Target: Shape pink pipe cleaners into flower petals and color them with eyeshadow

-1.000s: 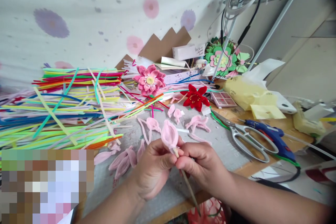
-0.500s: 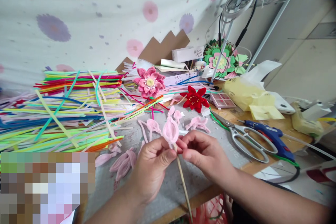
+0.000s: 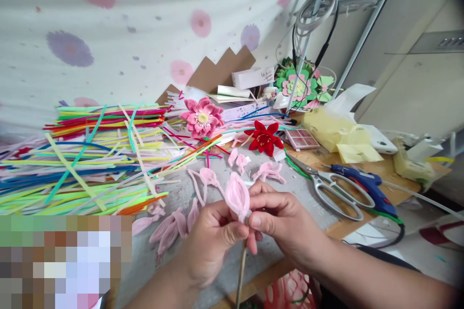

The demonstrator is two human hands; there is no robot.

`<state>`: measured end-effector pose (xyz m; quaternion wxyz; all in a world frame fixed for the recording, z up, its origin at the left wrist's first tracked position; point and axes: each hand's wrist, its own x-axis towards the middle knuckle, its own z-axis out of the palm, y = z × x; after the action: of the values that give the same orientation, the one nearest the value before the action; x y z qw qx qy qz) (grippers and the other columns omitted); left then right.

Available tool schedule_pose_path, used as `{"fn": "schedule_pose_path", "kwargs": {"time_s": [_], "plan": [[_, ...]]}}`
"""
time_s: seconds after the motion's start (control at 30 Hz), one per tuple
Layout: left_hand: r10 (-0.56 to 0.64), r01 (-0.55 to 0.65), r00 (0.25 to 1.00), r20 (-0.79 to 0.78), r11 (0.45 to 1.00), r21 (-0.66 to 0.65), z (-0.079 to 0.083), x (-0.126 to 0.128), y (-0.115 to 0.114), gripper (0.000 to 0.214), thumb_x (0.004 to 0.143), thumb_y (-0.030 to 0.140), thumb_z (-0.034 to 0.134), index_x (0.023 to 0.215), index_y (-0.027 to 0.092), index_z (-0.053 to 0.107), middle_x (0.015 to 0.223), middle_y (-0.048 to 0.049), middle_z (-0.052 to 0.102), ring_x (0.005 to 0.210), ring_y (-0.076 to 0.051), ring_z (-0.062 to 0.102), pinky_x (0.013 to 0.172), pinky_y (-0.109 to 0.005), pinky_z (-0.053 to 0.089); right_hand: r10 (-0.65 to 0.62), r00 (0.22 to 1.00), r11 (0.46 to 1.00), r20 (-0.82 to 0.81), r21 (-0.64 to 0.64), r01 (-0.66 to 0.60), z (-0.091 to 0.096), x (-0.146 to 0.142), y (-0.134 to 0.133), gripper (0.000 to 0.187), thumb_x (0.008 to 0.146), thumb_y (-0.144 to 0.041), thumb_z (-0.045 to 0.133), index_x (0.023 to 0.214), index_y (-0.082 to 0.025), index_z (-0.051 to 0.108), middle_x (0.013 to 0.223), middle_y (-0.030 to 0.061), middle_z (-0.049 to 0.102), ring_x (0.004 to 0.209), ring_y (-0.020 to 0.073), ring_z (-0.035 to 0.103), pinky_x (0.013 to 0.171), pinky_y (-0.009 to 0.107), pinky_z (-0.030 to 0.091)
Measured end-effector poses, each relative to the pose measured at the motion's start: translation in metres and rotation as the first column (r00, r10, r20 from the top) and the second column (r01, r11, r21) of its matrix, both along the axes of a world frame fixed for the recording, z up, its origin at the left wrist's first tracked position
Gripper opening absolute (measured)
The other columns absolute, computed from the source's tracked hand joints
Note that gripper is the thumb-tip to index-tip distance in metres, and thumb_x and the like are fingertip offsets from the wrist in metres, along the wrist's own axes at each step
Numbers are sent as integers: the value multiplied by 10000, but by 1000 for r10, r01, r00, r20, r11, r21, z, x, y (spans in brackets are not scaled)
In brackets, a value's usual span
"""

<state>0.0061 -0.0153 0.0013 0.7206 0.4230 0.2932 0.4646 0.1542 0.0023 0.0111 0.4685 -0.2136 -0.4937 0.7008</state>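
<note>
A pale pink pipe-cleaner petal point(image 3: 237, 196), looped to a pointed tip, stands at the top of a thin wooden stick point(image 3: 240, 274). My left hand point(image 3: 212, 246) pinches the petal's base from the left, thumb and fingers closed. From the right, my right hand point(image 3: 286, 219) closes its thumb and fingertips on the same base, where the stick's top is partly hidden. Loose pink petals point(image 3: 169, 231) lie left of my left hand. More pink pipe-cleaner pieces point(image 3: 268, 172) lie on the grey mat point(image 3: 308, 203) beyond my hands.
Bundled coloured pipe cleaners point(image 3: 87, 154) cover the left. A pink flower point(image 3: 203, 118) and a red flower point(image 3: 265, 138) lie at the back. On the right are scissors point(image 3: 335, 194), a blue glue gun point(image 3: 369, 183) and a yellow plastic bag point(image 3: 328, 130).
The petal has dropped slightly and turned its tip a little leftward. The stick's lower end has swung left. My right thumb has come in against the petal's base.
</note>
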Motion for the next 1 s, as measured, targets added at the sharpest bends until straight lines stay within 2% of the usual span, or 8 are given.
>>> {"fn": "schedule_pose_path", "kwargs": {"time_s": [0.1, 0.23, 0.37, 0.47, 0.67, 0.77, 0.87, 1.0], "plan": [[-89, 90, 996, 15, 992, -90, -4, 3, -2, 248, 620, 367, 779, 635, 137, 688, 485, -7, 607, 542, -132, 547, 643, -271, 419, 91, 994, 991, -56, -91, -96, -6, 3, -6, 153, 709, -304, 732, 769, -163, 721, 815, -9, 536, 506, 62, 607, 459, 176, 404], [-143, 143, 990, 8, 980, -142, -7, 6, -2, 301, 595, 399, 787, 637, 122, 679, 475, -10, 590, 523, -132, 537, 636, -279, 417, 148, 987, 972, -66, -175, -157, -12, 9, -12, 233, 709, -334, 734, 728, -109, 675, 659, -4, 587, 515, 68, 603, 492, 160, 402], [-162, 157, 986, -31, 979, -130, -8, 11, 0, 317, 655, 418, 742, 688, 117, 648, 498, -3, 557, 567, -139, 545, 631, -269, 408, 112, 992, 969, -57, -214, -122, -22, 10, -13, 281, 714, -359, 724, 747, -98, 625, 573, -1, 586, 497, 84, 588, 481, 167, 410], [-167, 163, 986, -10, 974, -156, -11, 14, -1, 301, 688, 414, 717, 715, 132, 613, 519, 12, 546, 524, -115, 521, 604, -259, 394, 92, 994, 973, -56, -209, -102, -25, 11, -12, 235, 758, -341, 680, 799, -119, 615, 575, -1, 586, 473, 92, 560, 467, 194, 422], [-165, 152, 976, -141, 984, -98, -11, 11, -5, 242, 736, 350, 691, 821, 130, 638, 568, -21, 629, 558, -126, 577, 688, -294, 419, -66, 987, 982, -149, -184, 38, 0, 33, 2, 165, 688, -268, 730, 772, -158, 639, 742, 5, 576, 654, 106, 535, 621, 235, 442], [-119, 106, 980, -160, 991, -86, -11, 9, -2, 265, 734, 377, 683, 755, 121, 618, 541, -25, 621, 497, -120, 572, 575, -248, 410, -133, 981, 987, -140, -107, 119, 9, 46, 12, 130, 743, -287, 690, 783, -174, 641, 791, 18, 588, 697, 122, 536, 669, 267, 438], [5, -20, 988, -157, 995, -93, -11, 11, 2, 275, 752, 408, 651, 751, 144, 575, 502, 11, 582, 388, -89, 504, 433, -199, 338, -198, 974, 976, -113, -113, 185, 7, 47, 15, 122, 739, -284, 701, 758, -183, 635, 799, 16, 609, 740, 134, 547, 692, 278, 439], [108, -113, 978, -179, 994, -15, -7, 20, -2, 295, 733, 427, 671, 791, 149, 591, 519, 21, 577, 402, -83, 497, 430, -198, 367, -183, 980, 972, -82, -165, 168, -3, 33, 6, 212, 653, -299, 772, 698, -148, 631, 682, 2, 613, 669, 115, 556, 683, 258, 438]]}}
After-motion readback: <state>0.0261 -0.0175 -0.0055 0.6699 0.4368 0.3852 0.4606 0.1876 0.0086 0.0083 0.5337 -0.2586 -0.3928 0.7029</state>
